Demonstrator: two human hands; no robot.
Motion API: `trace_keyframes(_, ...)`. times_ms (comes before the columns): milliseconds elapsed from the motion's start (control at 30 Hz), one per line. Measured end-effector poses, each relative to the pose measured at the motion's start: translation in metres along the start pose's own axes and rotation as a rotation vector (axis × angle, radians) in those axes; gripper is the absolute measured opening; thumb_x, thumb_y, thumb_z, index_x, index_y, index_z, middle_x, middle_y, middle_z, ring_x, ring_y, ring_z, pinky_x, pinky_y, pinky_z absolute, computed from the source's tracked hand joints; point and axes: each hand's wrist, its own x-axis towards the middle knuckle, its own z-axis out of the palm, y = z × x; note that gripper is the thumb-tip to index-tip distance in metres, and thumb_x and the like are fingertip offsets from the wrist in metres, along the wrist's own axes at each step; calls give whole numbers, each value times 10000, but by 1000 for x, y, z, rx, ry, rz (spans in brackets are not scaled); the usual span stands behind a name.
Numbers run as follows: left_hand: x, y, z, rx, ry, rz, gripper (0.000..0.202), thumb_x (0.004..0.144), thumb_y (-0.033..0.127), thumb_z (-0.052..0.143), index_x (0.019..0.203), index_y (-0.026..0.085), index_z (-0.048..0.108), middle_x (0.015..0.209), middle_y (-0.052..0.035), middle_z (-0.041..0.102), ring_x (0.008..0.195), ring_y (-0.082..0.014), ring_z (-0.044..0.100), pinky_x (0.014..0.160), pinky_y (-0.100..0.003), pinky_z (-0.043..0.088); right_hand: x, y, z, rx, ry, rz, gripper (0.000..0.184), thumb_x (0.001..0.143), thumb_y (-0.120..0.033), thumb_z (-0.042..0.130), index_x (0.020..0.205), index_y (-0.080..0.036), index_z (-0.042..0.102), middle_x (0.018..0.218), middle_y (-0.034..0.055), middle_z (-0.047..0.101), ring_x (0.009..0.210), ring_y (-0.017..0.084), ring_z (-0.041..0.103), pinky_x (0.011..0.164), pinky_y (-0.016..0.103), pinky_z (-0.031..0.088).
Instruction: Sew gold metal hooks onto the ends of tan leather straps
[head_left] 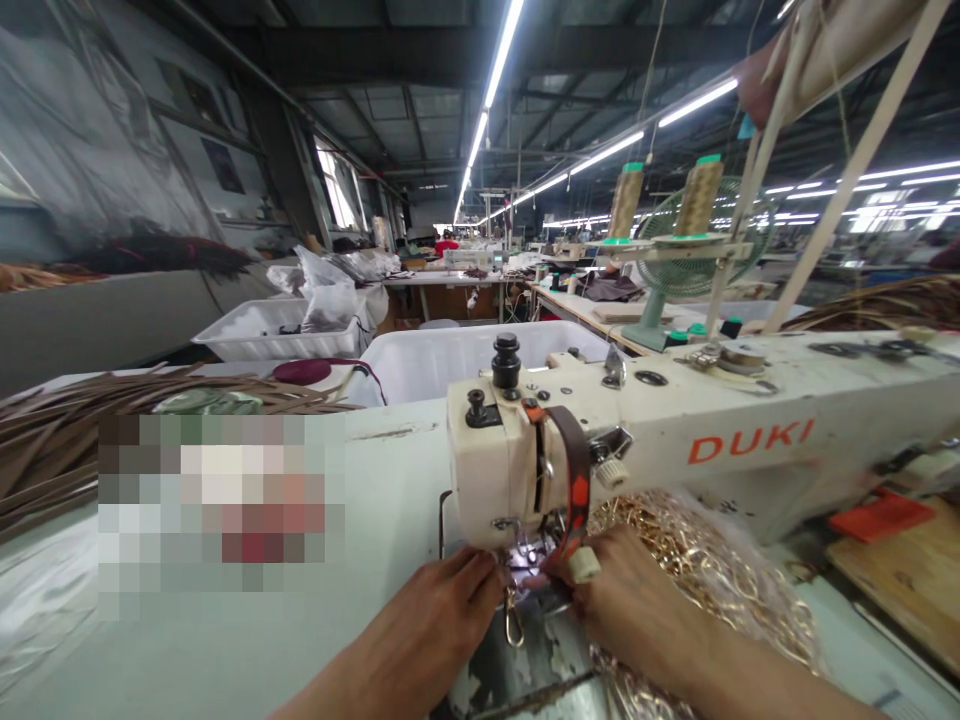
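1. Lying fanned across the far left of the table (390,470), a heap of brown strips (52,450) sits well apart from the hands, probably kept there as stock within reach.
2. Left hand (442,620) rests knuckles-up on the table, its fingertips bent down just left of the needle area. It seems to steady the work, but whether it grips anything I cannot tell.
3. A gold clasp (514,628) hangs between the two hands, just below the lit spot under the sewing machine (750,440).
4. The brown strap (576,470) loops up over the machine's head, likely to keep its slack off the plate, and runs down to the right hand.
5. Right hand (630,600) pinches the strap's lower end, with a pale cap on one finger, and holds it close against the needle area.
6. A bag of gold hardware (705,570) lies right behind that hand, touching it or nearly so.
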Motion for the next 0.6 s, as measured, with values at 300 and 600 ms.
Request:
trace_keyframes(300, 0, -4, 10, -51, 144, 4, 401, 841, -22, 424, 1208, 139, 424, 1105, -117, 584, 986, -245, 576, 856, -366, 525, 5, 7, -11, 75, 23, 34, 106, 701, -129, 538, 698, -213, 604, 761, -5, 662, 699, 164, 611, 585, 263, 311)
trace_keyframes(600, -1, -8, 20, -51, 158, -17, 391, 830, -37, 454, 1175, 146, 447, 1109, -103, 591, 984, -243, 581, 872, -377, 524, 17, 5, -7, 198, -91, 166, 170, 815, -269, 514, 792, -188, 661, 847, 49, 670, 791, 183, 615, 703, 243, 415)
